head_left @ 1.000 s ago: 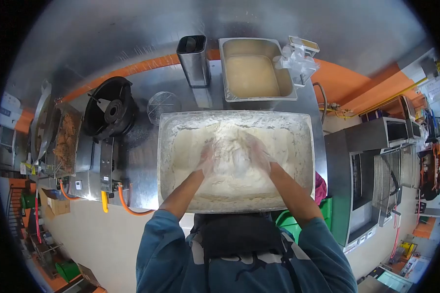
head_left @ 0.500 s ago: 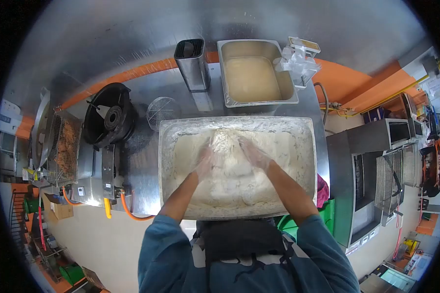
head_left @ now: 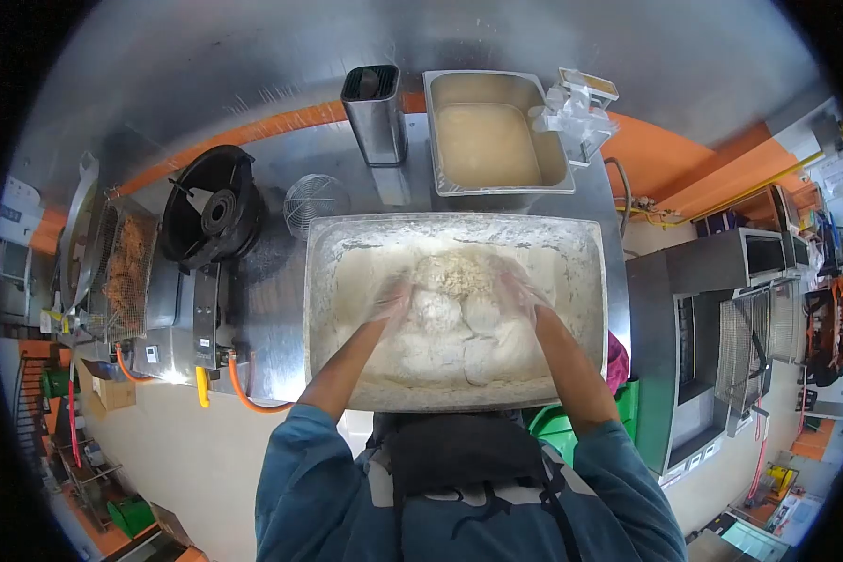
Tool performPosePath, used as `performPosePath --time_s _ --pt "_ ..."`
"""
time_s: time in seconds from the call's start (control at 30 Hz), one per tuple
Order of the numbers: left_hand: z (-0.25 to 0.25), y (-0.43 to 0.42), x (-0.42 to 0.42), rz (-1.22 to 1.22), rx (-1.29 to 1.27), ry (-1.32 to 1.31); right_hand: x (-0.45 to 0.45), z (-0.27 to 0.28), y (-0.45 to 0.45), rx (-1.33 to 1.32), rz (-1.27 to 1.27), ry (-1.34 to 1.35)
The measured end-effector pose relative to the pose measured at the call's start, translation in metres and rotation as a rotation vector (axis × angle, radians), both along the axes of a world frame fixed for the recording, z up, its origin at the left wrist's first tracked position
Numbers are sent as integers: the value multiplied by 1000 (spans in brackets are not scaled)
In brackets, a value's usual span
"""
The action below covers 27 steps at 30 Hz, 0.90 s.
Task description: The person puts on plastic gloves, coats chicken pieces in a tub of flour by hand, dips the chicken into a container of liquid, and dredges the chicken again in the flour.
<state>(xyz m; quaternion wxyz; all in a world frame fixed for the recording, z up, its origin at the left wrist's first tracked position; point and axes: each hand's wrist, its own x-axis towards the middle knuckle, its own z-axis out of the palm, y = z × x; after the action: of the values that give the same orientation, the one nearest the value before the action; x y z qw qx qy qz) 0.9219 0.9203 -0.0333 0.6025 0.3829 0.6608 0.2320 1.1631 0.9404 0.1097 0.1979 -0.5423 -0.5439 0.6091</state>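
A large metal tub [head_left: 315, 309] of pale flour [head_left: 356, 267] sits in front of me. In its middle, several rounded flour-coated lumps [head_left: 436, 309] lie beside a crumbly heap [head_left: 454, 273]; what is under the coating is hidden. My left hand [head_left: 395, 298], in a clear plastic glove, is at the left side of this pile, blurred by motion. On the opposite side my right hand [head_left: 523, 288], gloved the same way, is also blurred. Both hands look open, with fingers loosely extended and no single thing gripped.
Behind the tub stand a steel pan [head_left: 496, 189] of pale liquid and a metal knife block [head_left: 375, 117]. A wire strainer [head_left: 314, 204], black burner [head_left: 214, 211] and wire basket of fried food [head_left: 131, 272] are leftward. Fryer equipment [head_left: 656, 347] stands right, a green bin [head_left: 628, 407] below.
My hands have moved apart, from near the tub's middle to either side of the pile. The lumps and crumbly heap now show between them, higher than before.
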Motion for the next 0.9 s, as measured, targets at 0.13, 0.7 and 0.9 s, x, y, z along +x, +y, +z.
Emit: performPosePath --time_s 0.13,0.7,0.9 --pt "-12 -1 20 128 69 -7 0 -91 -3 422 26 -28" --pt "57 -39 21 163 -184 -203 -21 -2 -36 -283 -39 356" --pt "42 -57 -12 -243 -10 135 18 -42 -56 -91 169 10"
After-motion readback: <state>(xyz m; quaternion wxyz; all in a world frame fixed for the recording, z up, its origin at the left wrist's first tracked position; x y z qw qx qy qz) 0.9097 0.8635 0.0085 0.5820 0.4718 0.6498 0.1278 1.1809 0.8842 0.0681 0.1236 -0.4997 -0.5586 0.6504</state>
